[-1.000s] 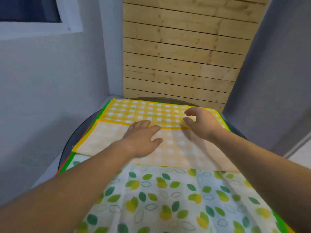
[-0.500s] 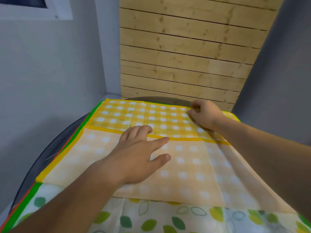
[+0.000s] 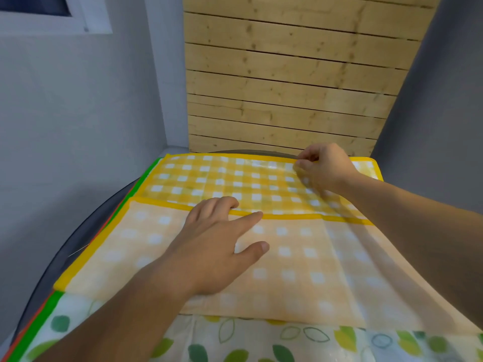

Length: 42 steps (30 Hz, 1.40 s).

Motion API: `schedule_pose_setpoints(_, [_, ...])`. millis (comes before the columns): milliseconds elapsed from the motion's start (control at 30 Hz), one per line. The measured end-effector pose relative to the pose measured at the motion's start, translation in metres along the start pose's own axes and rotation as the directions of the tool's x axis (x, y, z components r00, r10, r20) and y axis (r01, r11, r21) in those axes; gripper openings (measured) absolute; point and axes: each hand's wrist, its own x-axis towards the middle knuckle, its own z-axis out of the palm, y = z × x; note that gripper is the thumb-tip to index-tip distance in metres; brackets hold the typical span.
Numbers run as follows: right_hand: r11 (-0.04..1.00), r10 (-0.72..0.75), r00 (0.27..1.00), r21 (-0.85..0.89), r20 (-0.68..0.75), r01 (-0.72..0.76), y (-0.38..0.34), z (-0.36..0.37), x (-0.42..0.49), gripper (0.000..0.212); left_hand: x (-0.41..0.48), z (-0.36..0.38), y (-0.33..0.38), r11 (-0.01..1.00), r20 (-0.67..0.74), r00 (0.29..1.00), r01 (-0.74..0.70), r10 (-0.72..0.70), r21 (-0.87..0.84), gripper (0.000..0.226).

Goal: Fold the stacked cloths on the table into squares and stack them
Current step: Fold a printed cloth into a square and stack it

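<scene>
Our left hand (image 3: 217, 246) lies flat with fingers spread, pressing the folded-over half of the yellow gingham cloth (image 3: 222, 178), which lies atop the leaf-print cloth (image 3: 261, 343) on the table (image 3: 75, 241). Our right hand (image 3: 324, 168) pinches its far edge. If we pull that edge unevenly, the borders may misalign, or the cloths beneath may drag and wrinkle.

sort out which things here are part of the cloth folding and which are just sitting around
Part of the job:
yellow checked cloth, half folded
leaf-print cloth under it
left hand, pressing the folded flap
right hand, pinching the far edge
table

Just around:
wooden slat wall
window frame
grey wall
</scene>
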Motion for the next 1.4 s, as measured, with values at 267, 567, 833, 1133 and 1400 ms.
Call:
schedule_pose_setpoints(267, [0.978, -0.186, 0.976, -0.121, -0.112, 0.173, -0.014, -0.027, -0.025, 0.010, -0.005, -0.003, 0.004, 0.998, -0.075, 0.995, -0.065, 0.066, 0.009, 0.057])
schedule_pose_setpoints(567, [0.929, -0.337, 0.940, -0.183, -0.059, 0.321, -0.042, -0.083, -0.102, 0.004, -0.027, -0.024, 0.022, 0.964, -0.307, 0.917, -0.213, 0.253, 0.159, 0.043])
schedule_pose_setpoints(833, [0.884, -0.429, 0.899, -0.162, 0.092, 0.438, -0.054, -0.095, -0.192, 0.003, -0.079, -0.061, 0.067, 0.803, -0.267, 0.769, -0.487, 0.581, 0.344, 0.023])
schedule_pose_setpoints(1133, [0.971, -0.235, 0.955, 0.005, 0.183, 0.238, -0.043, -0.077, -0.252, 0.008, -0.099, -0.041, 0.065, 0.932, 0.095, 0.970, -0.240, 0.222, 0.271, 0.062])
schedule_pose_setpoints(1400, [0.969, -0.241, 0.957, 0.097, 0.163, 0.228, -0.032, -0.064, -0.267, 0.005, -0.090, -0.023, 0.056, 0.958, 0.260, 0.960, -0.169, 0.106, 0.232, 0.057])
